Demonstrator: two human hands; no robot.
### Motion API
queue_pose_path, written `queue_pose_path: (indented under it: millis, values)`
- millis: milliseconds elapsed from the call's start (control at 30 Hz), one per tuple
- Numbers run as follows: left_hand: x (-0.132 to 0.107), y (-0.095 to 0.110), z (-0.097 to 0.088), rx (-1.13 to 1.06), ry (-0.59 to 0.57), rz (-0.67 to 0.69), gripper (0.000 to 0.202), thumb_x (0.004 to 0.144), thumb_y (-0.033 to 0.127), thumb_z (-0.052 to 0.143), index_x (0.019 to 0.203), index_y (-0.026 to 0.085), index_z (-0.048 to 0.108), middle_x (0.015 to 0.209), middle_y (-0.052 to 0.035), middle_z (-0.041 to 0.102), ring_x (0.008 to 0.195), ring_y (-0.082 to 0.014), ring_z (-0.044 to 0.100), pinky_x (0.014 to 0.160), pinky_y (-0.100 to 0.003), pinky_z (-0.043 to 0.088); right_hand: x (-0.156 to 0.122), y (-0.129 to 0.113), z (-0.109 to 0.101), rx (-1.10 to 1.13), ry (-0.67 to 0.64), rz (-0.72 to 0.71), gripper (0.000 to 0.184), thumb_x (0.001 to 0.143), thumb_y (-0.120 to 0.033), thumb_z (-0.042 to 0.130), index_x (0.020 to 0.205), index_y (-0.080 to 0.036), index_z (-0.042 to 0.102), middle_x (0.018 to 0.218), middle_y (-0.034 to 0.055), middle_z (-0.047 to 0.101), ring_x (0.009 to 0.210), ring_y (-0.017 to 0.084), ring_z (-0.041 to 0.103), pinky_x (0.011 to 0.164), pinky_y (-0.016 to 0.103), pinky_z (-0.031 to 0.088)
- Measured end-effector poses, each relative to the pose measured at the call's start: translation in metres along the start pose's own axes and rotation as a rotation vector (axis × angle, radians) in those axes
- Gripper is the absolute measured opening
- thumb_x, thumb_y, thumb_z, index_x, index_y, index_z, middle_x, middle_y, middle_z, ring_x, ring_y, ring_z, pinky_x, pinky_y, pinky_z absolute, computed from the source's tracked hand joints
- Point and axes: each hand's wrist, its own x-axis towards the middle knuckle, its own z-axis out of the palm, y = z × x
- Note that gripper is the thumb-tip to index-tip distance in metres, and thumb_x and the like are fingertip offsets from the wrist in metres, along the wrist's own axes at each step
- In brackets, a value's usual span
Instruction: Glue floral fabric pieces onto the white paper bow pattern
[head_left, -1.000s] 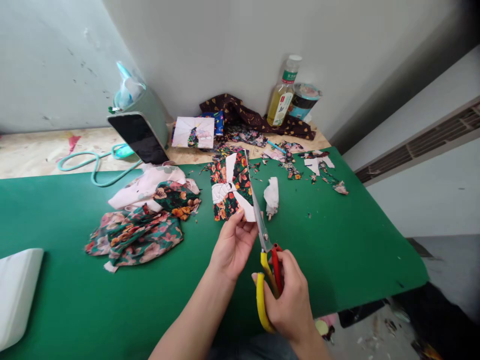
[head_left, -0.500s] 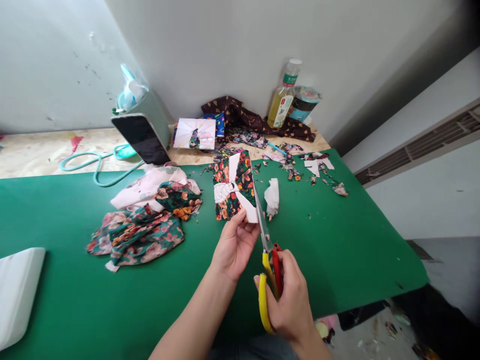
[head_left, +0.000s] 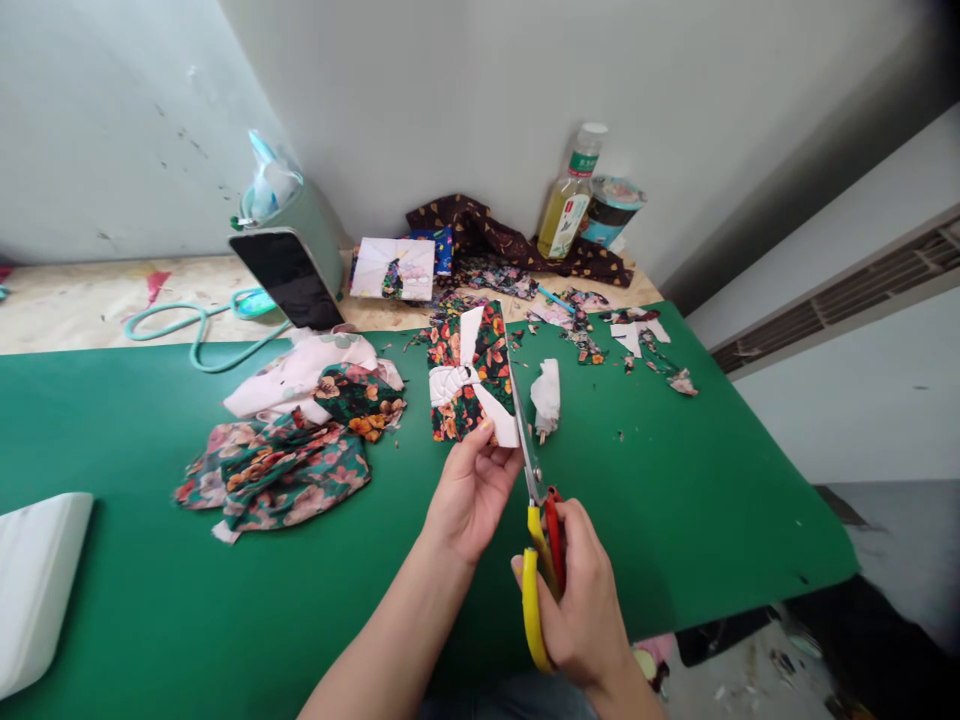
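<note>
My left hand [head_left: 472,490] pinches the near edge of a floral fabric piece [head_left: 470,373] with white paper on it, held above the green table [head_left: 675,500]. In my right hand [head_left: 581,600] are scissors [head_left: 536,510] with yellow and red handles, gripped tight. Their blades run along the right edge of the floral piece and look closed. A small crumpled white scrap [head_left: 546,393] lies just right of the blades.
A heap of floral fabric [head_left: 292,450] lies to the left. A phone [head_left: 287,278] leans on a green container [head_left: 300,225] with a teal cable [head_left: 195,325]. At the back stand a bottle [head_left: 568,192], a tub [head_left: 609,208], brown cloth [head_left: 495,235] and scraps [head_left: 637,340]. A white object [head_left: 34,585] sits at the left edge.
Hands, scissors and fabric piece hold nearly the same pose; the whole view has shifted slightly as my head moved.
</note>
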Motion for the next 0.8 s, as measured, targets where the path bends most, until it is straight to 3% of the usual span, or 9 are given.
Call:
queue_pose_path:
  millis: [267, 400, 600, 800]
  values:
    - [-0.001, 0.000, -0.001, 0.017, 0.009, -0.009, 0.018, 0.090, 0.005, 0.050, 0.086, 0.009, 0.067, 0.077, -0.0051, 0.072, 0.067, -0.0105, 0.067, 0.076, -0.025, 0.058, 0.001, -0.001, -0.001, -0.006, -0.001, -0.004, 0.022, 0.086, -0.036, 0.055, 0.097, -0.020, 0.046, 0.081, 0.0011, 0.049, 0.066, 0.016, 0.052, 0.057, 0.030, 0.046]
    - [0.000, 0.001, -0.001, 0.016, 0.025, -0.002, 0.019, 0.090, 0.005, 0.051, 0.080, 0.010, 0.066, 0.075, -0.0048, 0.071, 0.067, -0.0106, 0.066, 0.085, -0.032, 0.059, 0.002, 0.001, -0.003, 0.053, 0.012, 0.011, 0.022, 0.085, -0.038, 0.057, 0.094, -0.020, 0.047, 0.078, -0.0008, 0.047, 0.062, 0.015, 0.048, 0.055, 0.028, 0.044]
    - [-0.002, 0.002, -0.005, 0.018, 0.015, 0.042, 0.019, 0.089, 0.003, 0.052, 0.076, 0.009, 0.064, 0.073, -0.0041, 0.070, 0.067, -0.0102, 0.067, 0.086, -0.037, 0.060, 0.012, 0.006, -0.004, 0.179, 0.055, 0.102, 0.023, 0.095, -0.040, 0.046, 0.081, -0.021, 0.045, 0.067, -0.0032, 0.046, 0.057, 0.013, 0.046, 0.053, 0.026, 0.039]
    - [0.000, -0.002, -0.011, 0.079, -0.027, 0.042, 0.009, 0.083, 0.006, 0.061, 0.077, 0.010, 0.065, 0.076, -0.0044, 0.071, 0.070, -0.0115, 0.067, 0.086, -0.035, 0.059, 0.032, 0.002, -0.003, 0.017, 0.158, 0.051, 0.029, 0.088, -0.044, 0.059, 0.076, -0.020, 0.049, 0.067, -0.0016, 0.051, 0.059, 0.013, 0.048, 0.054, 0.026, 0.038]
